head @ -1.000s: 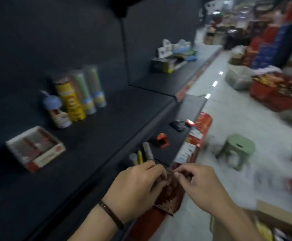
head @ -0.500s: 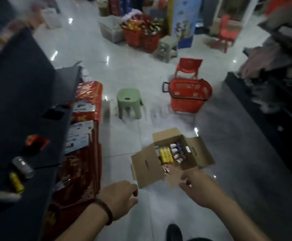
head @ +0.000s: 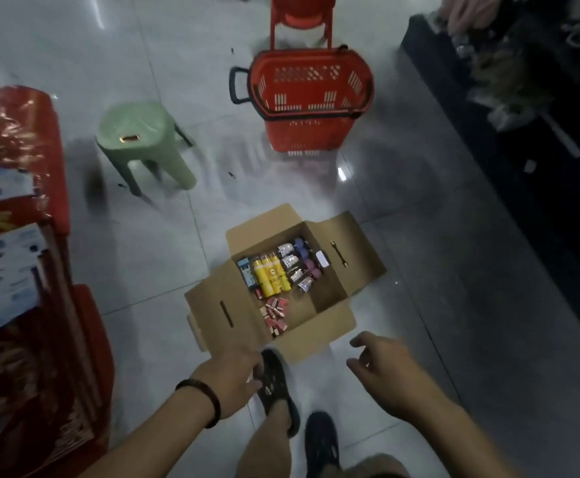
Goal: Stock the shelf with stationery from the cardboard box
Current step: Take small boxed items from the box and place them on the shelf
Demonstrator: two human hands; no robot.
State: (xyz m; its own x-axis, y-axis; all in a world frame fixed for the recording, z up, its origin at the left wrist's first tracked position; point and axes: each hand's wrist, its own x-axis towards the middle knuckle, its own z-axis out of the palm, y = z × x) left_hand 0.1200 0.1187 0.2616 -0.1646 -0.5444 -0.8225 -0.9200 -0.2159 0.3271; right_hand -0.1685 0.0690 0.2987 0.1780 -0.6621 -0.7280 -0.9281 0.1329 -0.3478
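An open cardboard box (head: 357,260) sits on the tiled floor in front of me, flaps spread. Inside lie yellow tubes (head: 269,277), several small white and purple bottles (head: 297,267) and small red packets (head: 275,313). My left hand (head: 231,379) hovers below the box's near-left flap, fingers loosely curled, holding nothing. My right hand (head: 381,365) hangs just below the box's near-right corner, fingers relaxed and empty. The shelf is out of view.
A green plastic stool (head: 140,139) stands at the left, a red shopping basket (head: 311,94) and red chair (head: 300,15) beyond the box. Red wrapped stacks of goods (head: 16,236) fill the left edge. A dark display (head: 530,115) runs along the right. My feet (head: 278,388) are below the box.
My view swung from the shelf down to the floor and the box. Both hands let go of the item held at the shelf and now hang empty near the box.
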